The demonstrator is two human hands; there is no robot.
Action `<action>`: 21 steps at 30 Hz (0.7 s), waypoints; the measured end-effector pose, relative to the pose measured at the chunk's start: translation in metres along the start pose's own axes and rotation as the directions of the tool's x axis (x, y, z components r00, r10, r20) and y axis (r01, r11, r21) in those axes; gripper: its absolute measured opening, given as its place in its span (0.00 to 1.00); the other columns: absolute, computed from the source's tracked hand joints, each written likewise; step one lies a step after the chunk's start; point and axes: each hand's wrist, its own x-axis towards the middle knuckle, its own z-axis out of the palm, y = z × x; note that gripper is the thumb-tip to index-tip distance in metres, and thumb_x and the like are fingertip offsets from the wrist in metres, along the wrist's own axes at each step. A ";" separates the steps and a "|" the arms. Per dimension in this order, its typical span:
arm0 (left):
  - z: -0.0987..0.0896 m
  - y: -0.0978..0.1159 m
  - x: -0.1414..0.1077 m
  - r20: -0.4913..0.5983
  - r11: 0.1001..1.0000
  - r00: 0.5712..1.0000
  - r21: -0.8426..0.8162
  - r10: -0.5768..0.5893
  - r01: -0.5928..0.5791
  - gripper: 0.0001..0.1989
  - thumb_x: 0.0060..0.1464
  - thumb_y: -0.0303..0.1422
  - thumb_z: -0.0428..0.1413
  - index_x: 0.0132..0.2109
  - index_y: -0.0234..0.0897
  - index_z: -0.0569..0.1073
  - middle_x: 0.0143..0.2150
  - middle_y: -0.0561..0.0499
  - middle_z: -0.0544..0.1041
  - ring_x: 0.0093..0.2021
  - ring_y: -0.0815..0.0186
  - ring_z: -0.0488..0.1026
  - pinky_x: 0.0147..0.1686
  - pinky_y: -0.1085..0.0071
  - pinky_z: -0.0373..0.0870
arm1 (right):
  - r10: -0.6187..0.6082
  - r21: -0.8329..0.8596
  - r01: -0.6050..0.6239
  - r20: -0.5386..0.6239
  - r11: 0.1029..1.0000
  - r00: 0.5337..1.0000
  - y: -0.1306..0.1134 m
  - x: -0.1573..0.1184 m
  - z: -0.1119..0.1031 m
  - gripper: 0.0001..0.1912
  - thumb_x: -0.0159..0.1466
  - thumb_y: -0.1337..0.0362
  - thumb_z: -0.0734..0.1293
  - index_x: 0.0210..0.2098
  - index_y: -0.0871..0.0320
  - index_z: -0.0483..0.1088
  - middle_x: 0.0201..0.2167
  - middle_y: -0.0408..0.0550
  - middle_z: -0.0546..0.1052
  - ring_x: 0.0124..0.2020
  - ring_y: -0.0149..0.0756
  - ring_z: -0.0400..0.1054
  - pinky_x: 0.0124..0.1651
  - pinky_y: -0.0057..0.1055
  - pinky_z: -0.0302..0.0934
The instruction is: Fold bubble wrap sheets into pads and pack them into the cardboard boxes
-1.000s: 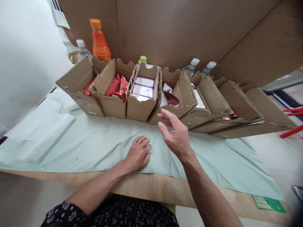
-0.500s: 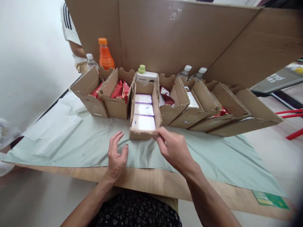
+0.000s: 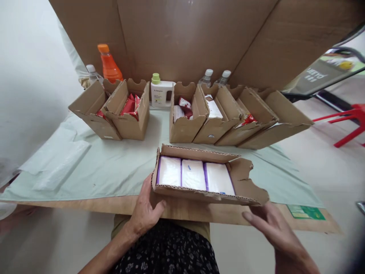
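– What covers the counter (image 3: 182,213)?
– A pale green sheet (image 3: 114,167); cardboard wall (image 3: 176,38) behind, red chair (image 3: 350,121) at right.
– And the box (image 3: 199,177)?
– Lower centre, over the counter's near edge; left hand (image 3: 145,209) fingers grip its end, right hand (image 3: 273,232) fingers spread beneath the other.

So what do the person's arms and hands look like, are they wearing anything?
Both arms are bare, with no sleeves, gloves, rings or watch visible on the left hand or the right hand. Below them shows dark clothing with a small pale flower print.
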 end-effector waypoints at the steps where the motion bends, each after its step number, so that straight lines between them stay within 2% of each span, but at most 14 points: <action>1: 0.002 0.002 0.000 0.013 1.000 1.000 -0.013 -0.004 0.005 0.38 0.59 0.30 0.58 0.74 0.43 0.60 0.70 0.39 0.70 0.70 0.45 0.69 0.69 0.42 0.68 | 0.011 0.014 -0.012 0.068 1.000 0.998 0.006 -0.006 0.008 0.31 0.58 0.43 0.76 0.55 0.53 0.79 0.47 0.59 0.85 0.48 0.56 0.82 0.47 0.48 0.80; 3: 0.003 0.004 0.006 0.020 1.000 1.000 -0.022 -0.012 0.013 0.36 0.58 0.30 0.58 0.72 0.42 0.62 0.67 0.40 0.74 0.67 0.45 0.71 0.68 0.43 0.69 | 0.053 0.039 -0.058 0.111 0.998 0.992 0.017 -0.014 0.025 0.28 0.60 0.43 0.75 0.53 0.54 0.79 0.47 0.60 0.85 0.52 0.57 0.81 0.55 0.53 0.77; 6: 0.007 0.006 0.030 0.026 1.000 1.000 -0.031 -0.005 0.005 0.35 0.57 0.31 0.60 0.71 0.40 0.64 0.64 0.40 0.76 0.65 0.47 0.73 0.66 0.46 0.71 | 0.091 0.060 -0.089 -0.030 0.994 0.995 0.027 -0.002 0.045 0.28 0.60 0.45 0.76 0.53 0.54 0.76 0.50 0.59 0.83 0.54 0.56 0.79 0.60 0.55 0.73; 11: 0.026 -0.005 0.104 0.041 0.998 0.999 -0.062 0.007 -0.004 0.31 0.57 0.31 0.56 0.68 0.39 0.66 0.66 0.42 0.75 0.65 0.52 0.74 0.64 0.53 0.74 | 0.106 0.179 -0.068 -0.216 0.982 0.971 0.032 0.067 0.059 0.27 0.57 0.48 0.79 0.50 0.51 0.73 0.50 0.56 0.82 0.53 0.53 0.78 0.60 0.51 0.72; 14: 0.022 -0.021 0.133 0.041 0.998 0.998 0.048 0.049 -0.051 0.30 0.59 0.31 0.54 0.69 0.38 0.66 0.68 0.41 0.74 0.68 0.53 0.72 0.69 0.50 0.68 | 0.110 0.235 -0.045 -0.270 0.971 0.957 0.035 0.093 0.072 0.25 0.56 0.50 0.79 0.50 0.49 0.74 0.53 0.59 0.80 0.56 0.54 0.76 0.61 0.50 0.70; 16: 0.000 -0.034 0.134 0.002 0.981 0.996 0.173 0.089 -0.088 0.29 0.61 0.31 0.55 0.69 0.39 0.67 0.69 0.41 0.73 0.70 0.53 0.69 0.72 0.48 0.64 | 0.139 0.218 -0.082 -0.259 0.972 0.956 0.040 0.089 0.082 0.25 0.60 0.50 0.77 0.55 0.45 0.74 0.60 0.59 0.77 0.63 0.56 0.73 0.64 0.54 0.68; 18: -0.038 -0.049 0.122 -0.103 0.946 0.990 0.320 0.091 -0.054 0.27 0.60 0.30 0.55 0.67 0.41 0.70 0.68 0.41 0.74 0.71 0.53 0.68 0.74 0.46 0.59 | 0.216 0.160 -0.180 -0.244 0.970 0.945 0.049 0.071 0.088 0.26 0.63 0.49 0.75 0.59 0.41 0.74 0.62 0.57 0.76 0.64 0.58 0.72 0.63 0.56 0.69; 20: -0.089 -0.064 0.106 -0.269 0.880 0.962 0.465 0.044 0.090 0.24 0.59 0.28 0.55 0.62 0.41 0.74 0.67 0.40 0.74 0.72 0.50 0.66 0.74 0.42 0.56 | 0.253 0.074 -0.242 -0.252 0.967 0.934 0.058 0.050 0.090 0.25 0.65 0.49 0.73 0.62 0.38 0.73 0.60 0.56 0.78 0.62 0.58 0.74 0.58 0.55 0.73; 21: -0.117 -0.071 0.098 -0.369 0.823 0.929 0.531 0.007 0.204 0.22 0.59 0.28 0.55 0.60 0.39 0.75 0.67 0.38 0.74 0.72 0.48 0.65 0.74 0.41 0.55 | 0.244 0.025 -0.246 -0.258 0.969 0.935 0.062 0.042 0.089 0.25 0.67 0.49 0.72 0.63 0.36 0.73 0.59 0.56 0.79 0.60 0.58 0.74 0.55 0.54 0.74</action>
